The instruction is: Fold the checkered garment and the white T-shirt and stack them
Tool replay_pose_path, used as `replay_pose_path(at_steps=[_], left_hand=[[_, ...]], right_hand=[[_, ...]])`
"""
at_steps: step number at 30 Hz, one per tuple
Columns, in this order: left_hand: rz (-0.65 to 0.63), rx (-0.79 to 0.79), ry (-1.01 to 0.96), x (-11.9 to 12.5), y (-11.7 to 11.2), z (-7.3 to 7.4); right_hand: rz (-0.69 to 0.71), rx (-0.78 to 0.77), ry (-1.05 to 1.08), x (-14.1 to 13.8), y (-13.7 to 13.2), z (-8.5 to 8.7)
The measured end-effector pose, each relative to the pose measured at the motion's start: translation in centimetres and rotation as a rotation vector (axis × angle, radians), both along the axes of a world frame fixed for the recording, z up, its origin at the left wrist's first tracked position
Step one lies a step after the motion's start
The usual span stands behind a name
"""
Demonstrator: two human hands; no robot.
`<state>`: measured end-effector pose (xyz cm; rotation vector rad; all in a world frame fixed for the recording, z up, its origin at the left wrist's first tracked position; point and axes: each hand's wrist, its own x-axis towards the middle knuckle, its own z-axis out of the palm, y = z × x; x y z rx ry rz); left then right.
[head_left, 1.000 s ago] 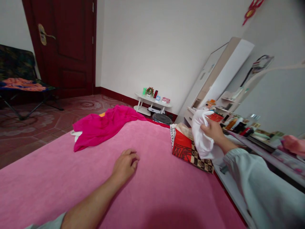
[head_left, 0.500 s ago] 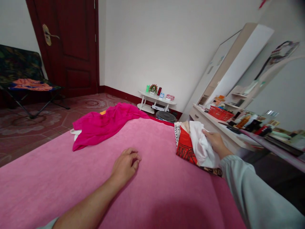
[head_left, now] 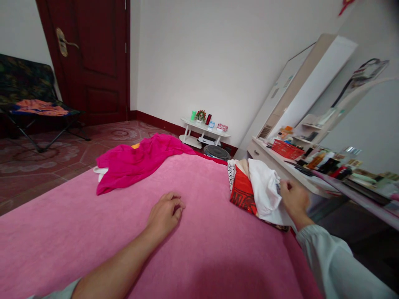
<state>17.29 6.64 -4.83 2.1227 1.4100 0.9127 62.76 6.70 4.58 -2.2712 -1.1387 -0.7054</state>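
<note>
My left hand (head_left: 164, 214) rests palm down on the pink bedspread (head_left: 93, 232), fingers loosely bent and holding nothing. My right hand (head_left: 294, 201) is at the bed's right edge, its fingertips pinched on the right edge of a white garment (head_left: 264, 189). That garment lies on top of a pile of folded clothes, over a red printed piece (head_left: 241, 194) and a checked one. A magenta garment (head_left: 140, 160) lies crumpled at the bed's far left corner.
A dresser (head_left: 280, 160) with a red basket (head_left: 286, 149), bottles and a mirror stands along the right. A small white table (head_left: 204, 132) sits by the far wall. A folding chair (head_left: 28, 104) and a dark red door (head_left: 93, 58) are at the left.
My right hand has brought the white garment down from the air onto the clothes pile and drawn back toward me. My left hand has stayed put.
</note>
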Motion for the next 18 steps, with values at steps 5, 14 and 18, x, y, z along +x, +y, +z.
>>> replay_pose_path(at_steps=[5, 14, 18], left_hand=[[0.001, -0.001, 0.005, 0.0, 0.0, 0.0], [-0.002, 0.010, 0.000, -0.1, 0.0, -0.2], [-0.005, 0.014, -0.004, -0.1, 0.1, -0.4]], right_hand=[[0.283, -0.097, 0.097, -3.4, 1.5, 0.4], [0.657, -0.230, 0.266, -6.2, 4.5, -0.6], [0.171, 0.062, 0.103, -4.0, 4.6, 0.7]])
